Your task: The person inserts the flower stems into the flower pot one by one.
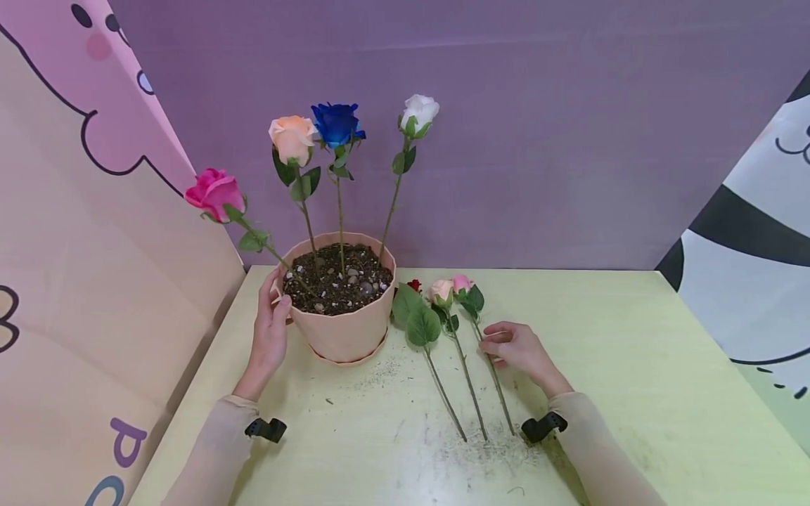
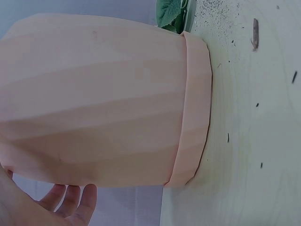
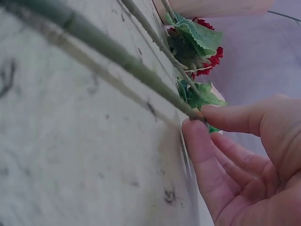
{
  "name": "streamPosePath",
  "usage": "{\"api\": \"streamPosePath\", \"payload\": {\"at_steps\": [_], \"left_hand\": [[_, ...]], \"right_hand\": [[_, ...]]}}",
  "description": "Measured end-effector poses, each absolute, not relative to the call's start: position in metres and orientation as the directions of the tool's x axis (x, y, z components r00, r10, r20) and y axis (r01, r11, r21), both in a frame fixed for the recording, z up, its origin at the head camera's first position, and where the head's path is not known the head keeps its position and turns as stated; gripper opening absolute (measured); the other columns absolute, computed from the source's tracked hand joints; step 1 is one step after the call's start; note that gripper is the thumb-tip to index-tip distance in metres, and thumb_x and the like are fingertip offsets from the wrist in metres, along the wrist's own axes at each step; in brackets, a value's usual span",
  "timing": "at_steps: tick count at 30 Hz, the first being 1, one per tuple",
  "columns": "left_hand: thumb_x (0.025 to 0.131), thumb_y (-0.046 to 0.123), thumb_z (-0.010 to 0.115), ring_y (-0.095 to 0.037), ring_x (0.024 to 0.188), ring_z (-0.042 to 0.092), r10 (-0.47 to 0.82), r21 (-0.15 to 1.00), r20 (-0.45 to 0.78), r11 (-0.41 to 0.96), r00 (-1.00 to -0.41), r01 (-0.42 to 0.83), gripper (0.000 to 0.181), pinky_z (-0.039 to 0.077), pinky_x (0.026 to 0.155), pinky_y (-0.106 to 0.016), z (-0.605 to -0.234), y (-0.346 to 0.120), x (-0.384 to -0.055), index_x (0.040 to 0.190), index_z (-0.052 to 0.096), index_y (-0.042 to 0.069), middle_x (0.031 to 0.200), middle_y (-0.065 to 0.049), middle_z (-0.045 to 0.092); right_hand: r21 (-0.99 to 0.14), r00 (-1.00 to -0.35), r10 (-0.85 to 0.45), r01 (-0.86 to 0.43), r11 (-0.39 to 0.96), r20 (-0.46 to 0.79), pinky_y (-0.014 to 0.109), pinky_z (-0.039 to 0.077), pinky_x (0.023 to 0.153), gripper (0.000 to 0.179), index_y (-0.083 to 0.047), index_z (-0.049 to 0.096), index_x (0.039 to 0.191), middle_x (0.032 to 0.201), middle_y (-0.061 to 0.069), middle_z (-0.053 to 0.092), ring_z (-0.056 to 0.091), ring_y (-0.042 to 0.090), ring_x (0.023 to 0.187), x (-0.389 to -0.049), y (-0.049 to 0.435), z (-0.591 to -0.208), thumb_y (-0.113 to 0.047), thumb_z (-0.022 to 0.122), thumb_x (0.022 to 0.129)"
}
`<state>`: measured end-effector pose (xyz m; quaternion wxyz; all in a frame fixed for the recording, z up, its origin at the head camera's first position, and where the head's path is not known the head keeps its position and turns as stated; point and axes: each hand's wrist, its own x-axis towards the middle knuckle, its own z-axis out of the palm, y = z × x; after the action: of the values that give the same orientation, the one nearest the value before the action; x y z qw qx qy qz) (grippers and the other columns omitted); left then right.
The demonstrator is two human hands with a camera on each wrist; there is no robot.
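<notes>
A pink flowerpot (image 1: pixel 342 337) full of dark soil (image 1: pixel 335 288) stands at the back left of the table. My left hand (image 1: pixel 271 341) holds its left side near the rim, and the left wrist view shows the fingers (image 2: pixel 87 202) curled against the wall. With thumb and forefinger, my right hand (image 1: pixel 522 353) pinches the stem of a pink rose (image 1: pixel 463 284) lying on the table. Beside it lie a pale peach rose (image 1: pixel 441 292) and a red rose (image 3: pixel 214 61), the red bloom mostly hidden behind its leaves in the head view.
In the soil stand a magenta rose (image 1: pixel 216 195) leaning left, a peach rose (image 1: pixel 293 139), a blue rose (image 1: pixel 338 125) and a white rose (image 1: pixel 420 114). Soil crumbs (image 1: pixel 481 453) are scattered over the pale table (image 1: pixel 633 393). A purple backdrop (image 1: pixel 569 140) rises behind.
</notes>
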<state>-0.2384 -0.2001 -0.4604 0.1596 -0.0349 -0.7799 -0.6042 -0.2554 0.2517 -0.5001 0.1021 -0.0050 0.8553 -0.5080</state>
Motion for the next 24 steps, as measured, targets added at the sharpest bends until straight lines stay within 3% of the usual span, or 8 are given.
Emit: {"api": "streamPosePath", "payload": {"at_steps": [7,13,24], "left_hand": [[0.115,0.03,0.035,-0.05,0.137,0.052,-0.136,0.936,0.286,0.249,-0.948,0.247,0.059,0.043,0.112,-0.068,-0.46,-0.2,-0.238,0.171,0.016,0.026,0.163,-0.028,0.033],[0.115,0.03,0.035,-0.049,0.136,0.053,-0.136,0.935,0.288,0.254,-0.948,0.248,0.059,0.044,0.11,-0.066,-0.461,-0.2,-0.238,0.171,0.017,0.026,0.163,-0.028,0.034],[0.115,0.031,0.035,-0.048,0.136,0.053,-0.14,0.936,0.288,0.251,-0.947,0.247,0.059,0.044,0.11,-0.065,-0.462,-0.2,-0.238,0.171,0.017,0.027,0.163,-0.027,0.034]], "right_hand": [[-0.886,-0.978,-0.124,0.094,0.454,-0.167,0.041,0.065,0.08,0.041,0.007,0.063,0.135,0.125,0.027,0.072,0.078,0.025,0.094,-0.256,0.252,-0.499,-0.014,0.072,0.101],[-0.896,-0.982,-0.119,0.082,0.436,-0.148,0.039,0.065,0.079,0.043,0.008,0.062,0.137,0.127,0.028,0.072,0.076,0.023,0.099,-0.255,0.254,-0.493,-0.013,0.072,0.101],[-0.922,-0.993,-0.073,0.056,0.383,-0.091,0.035,0.065,0.085,0.047,0.008,0.059,0.143,0.136,0.03,0.067,0.075,0.033,0.113,-0.258,0.255,-0.474,-0.013,0.07,0.102]]}}
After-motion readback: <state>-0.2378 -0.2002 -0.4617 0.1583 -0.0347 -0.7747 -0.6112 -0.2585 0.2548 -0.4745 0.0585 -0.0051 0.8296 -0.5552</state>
